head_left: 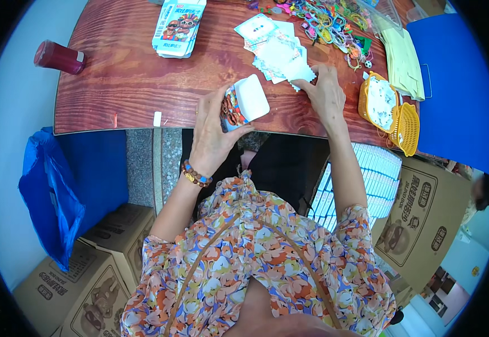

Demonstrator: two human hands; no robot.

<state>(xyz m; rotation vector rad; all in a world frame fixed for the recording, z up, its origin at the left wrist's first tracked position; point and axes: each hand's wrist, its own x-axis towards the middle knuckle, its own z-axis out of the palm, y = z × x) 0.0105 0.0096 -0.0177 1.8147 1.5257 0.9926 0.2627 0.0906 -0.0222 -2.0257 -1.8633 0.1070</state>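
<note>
Near the table's front edge my left hand [209,123] is wrapped round a small printed carton [235,108], tilted, with its white flap [254,97] turned toward the right. To its right, my right hand [328,96] reaches to the near end of a fanned pile of flat white-and-blue packets [272,51] with jagged edges. Its thumb and fingers close on the edge of the nearest packet [300,72]. The inside of the carton does not show. A stack of flattened printed cartons [178,28] lies farther off to the left.
Beyond my right hand lies a heap of colourful cords and trinkets [334,25]. Yellow baskets [406,130] stand at the table's right edge beside yellow-green sheets [401,62]. A dark red jar [59,57] sits far left. Brown cardboard boxes [424,208] flank me below.
</note>
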